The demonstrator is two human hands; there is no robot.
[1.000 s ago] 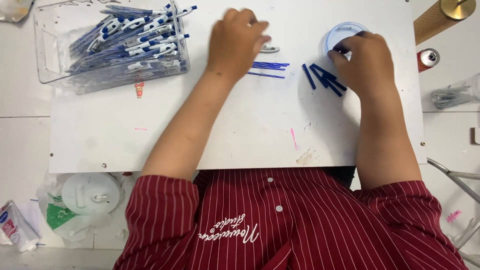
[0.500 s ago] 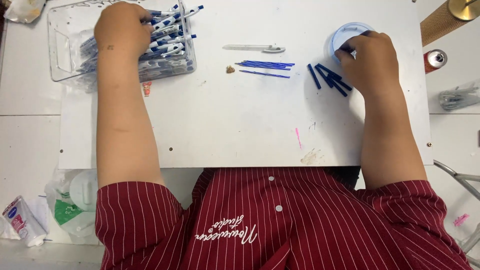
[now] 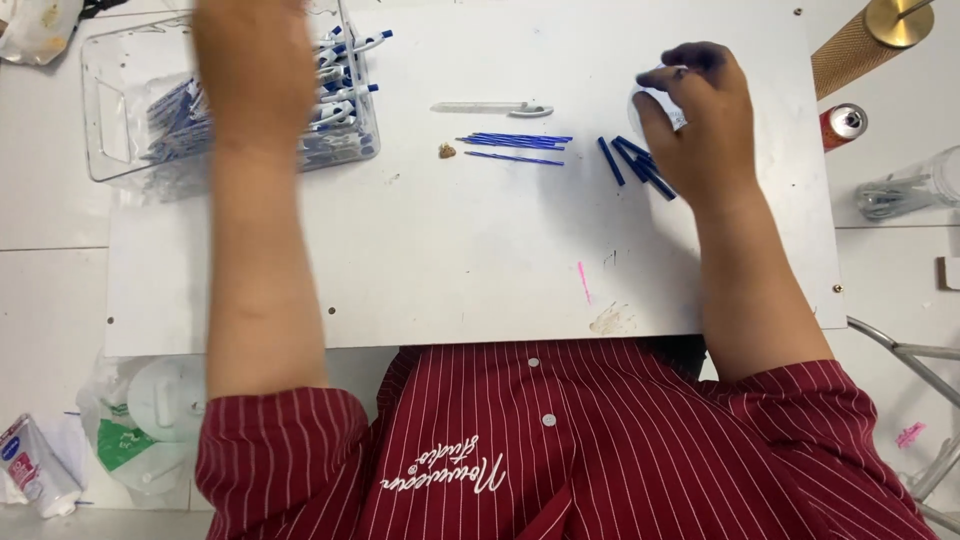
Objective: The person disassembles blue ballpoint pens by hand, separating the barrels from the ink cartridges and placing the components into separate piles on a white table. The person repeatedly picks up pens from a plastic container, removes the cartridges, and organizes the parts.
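Pens (image 3: 340, 100), blue and white, fill much of the clear plastic bin (image 3: 110, 120) at the far left corner of the white surface (image 3: 400, 270), and the blurred left hand (image 3: 250, 60) hangs over that bin; whether its fingers are spread or closed on a pen cannot be told from the smear. Judging by how things lie, the work looks only partly done: one clear pen barrel (image 3: 492, 107) with a white clip lies alone near the far edge, a small bundle of thin blue refills (image 3: 515, 142) lies just nearer than it with one refill a little apart, and a second cluster of short dark blue tubes (image 3: 630, 165) lies toward the right edge, partly under the right hand (image 3: 700, 120). That right hand is curled, its fingertips pressed together over a small round white container (image 3: 655, 105), though what they pinch, if anything, is hidden. A small brownish scrap (image 3: 447, 150) sits beside the refills. With so many pens in the bin and only a few loose parts laid out, much seems left to handle. The refills look slender, straight and uniform; the barrel appears empty and see-through.
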